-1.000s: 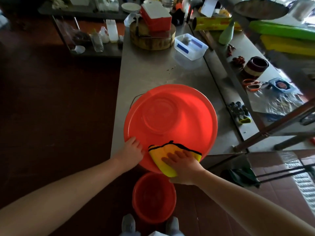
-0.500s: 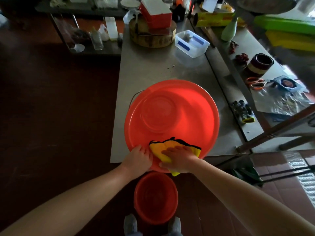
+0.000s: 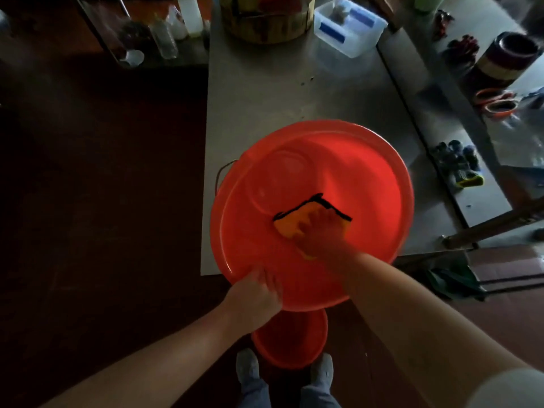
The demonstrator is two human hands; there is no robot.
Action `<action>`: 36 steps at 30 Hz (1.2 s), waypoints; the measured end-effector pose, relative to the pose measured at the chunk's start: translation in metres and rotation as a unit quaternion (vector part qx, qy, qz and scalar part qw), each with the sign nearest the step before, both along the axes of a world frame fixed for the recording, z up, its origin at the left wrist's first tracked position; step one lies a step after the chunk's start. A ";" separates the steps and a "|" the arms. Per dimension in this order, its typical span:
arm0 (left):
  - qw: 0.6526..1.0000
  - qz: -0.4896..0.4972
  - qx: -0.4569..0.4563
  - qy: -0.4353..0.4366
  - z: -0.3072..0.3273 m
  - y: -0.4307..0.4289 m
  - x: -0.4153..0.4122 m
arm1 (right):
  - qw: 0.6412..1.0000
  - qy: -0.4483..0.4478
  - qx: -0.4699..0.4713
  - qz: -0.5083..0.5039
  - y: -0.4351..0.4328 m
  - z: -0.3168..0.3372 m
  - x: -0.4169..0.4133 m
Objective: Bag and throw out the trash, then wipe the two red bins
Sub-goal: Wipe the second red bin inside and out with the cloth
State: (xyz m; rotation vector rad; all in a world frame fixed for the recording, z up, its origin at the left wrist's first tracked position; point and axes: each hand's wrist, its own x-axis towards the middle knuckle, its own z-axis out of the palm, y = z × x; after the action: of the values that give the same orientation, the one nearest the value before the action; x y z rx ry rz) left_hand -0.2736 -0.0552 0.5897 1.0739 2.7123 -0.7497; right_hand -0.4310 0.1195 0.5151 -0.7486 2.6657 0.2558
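Head view: wiping the inside of the big red bin on the steel table point(image 3: 265, 92).

Resting tilted toward the person, the large red bin point(image 3: 368, 178) overhangs the table's near edge, probably so its inner wall is easy to reach. The small red bin point(image 3: 288, 340) waits on the floor just below it, by the feet, likely next for wiping. A yellow cloth point(image 3: 287, 226) lies against the inner wall under the right hand point(image 3: 321, 231), whose fingers are laid fairly flat, pressing it. The left hand point(image 3: 254, 293) curls over the near rim, apparently steadying the bin against the rubbing.

Dim, soft frame; daylight from the right, wide-angle bending at edges.
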 end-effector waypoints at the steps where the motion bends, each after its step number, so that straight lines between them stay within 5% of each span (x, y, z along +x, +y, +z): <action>1: 1.000 -0.003 -0.010 0.006 -0.001 0.000 0.002 | 0.999 -0.001 0.034 -0.018 0.011 -0.002 -0.008; 5: 0.999 -0.004 -0.032 0.014 -0.007 0.003 0.005 | 0.998 -0.005 0.052 -0.048 0.025 -0.004 -0.015; 9: 0.997 -0.039 -0.061 0.001 -0.016 -0.003 0.006 | 0.992 -0.102 0.026 -0.077 -0.004 -0.016 0.025; 15: 0.999 -0.045 0.009 0.017 -0.012 -0.008 0.001 | 0.977 -0.155 -0.074 -0.127 -0.042 -0.012 0.056; 24: 0.998 -0.040 0.030 0.040 -0.015 -0.013 0.003 | 0.998 0.017 0.059 -0.008 0.048 0.022 0.007; 36: 0.996 -0.055 0.048 0.055 -0.010 -0.033 -0.008 | 0.972 -0.172 -0.058 -0.152 -0.034 0.012 0.087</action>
State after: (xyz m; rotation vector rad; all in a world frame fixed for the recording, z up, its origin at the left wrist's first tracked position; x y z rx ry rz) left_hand -0.2812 -0.0881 0.5798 1.2481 2.8262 -0.7225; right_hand -0.3436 0.0853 0.5271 -0.3646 2.4279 -0.1025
